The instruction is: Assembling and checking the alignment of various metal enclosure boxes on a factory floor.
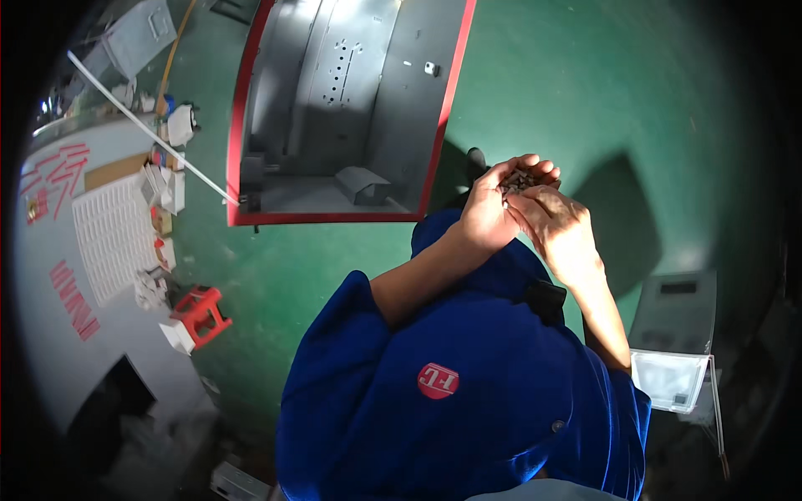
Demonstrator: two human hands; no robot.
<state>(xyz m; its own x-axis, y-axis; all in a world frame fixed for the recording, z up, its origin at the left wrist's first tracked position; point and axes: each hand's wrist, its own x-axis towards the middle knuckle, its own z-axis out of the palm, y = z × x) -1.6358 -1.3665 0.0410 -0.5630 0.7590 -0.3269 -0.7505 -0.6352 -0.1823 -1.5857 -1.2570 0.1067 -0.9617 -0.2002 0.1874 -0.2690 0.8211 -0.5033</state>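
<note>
My left hand (486,215) is cupped, palm up, with its fingers curled round a heap of small brownish-grey parts (519,179); they look like short screws or plugs, too small to tell. From the right, my right hand (561,227) reaches over that palm. Its fingertips are pressed together in the heap, and whatever they pinch is hidden. Both hands are in front of my body, just right of a grey metal cabinet (452,92) with a red-edged opening. Inside the cabinet are a grey box-like part (363,185) and a panel with rows of holes (341,73).
A long white bar (150,134) slants down to the cabinet's near left corner. At left stands a work table (50,250) bearing a white slotted sheet (109,238) and red strips (73,302). Beside it is a red stool (200,320). A pale box (668,380) stands at right.
</note>
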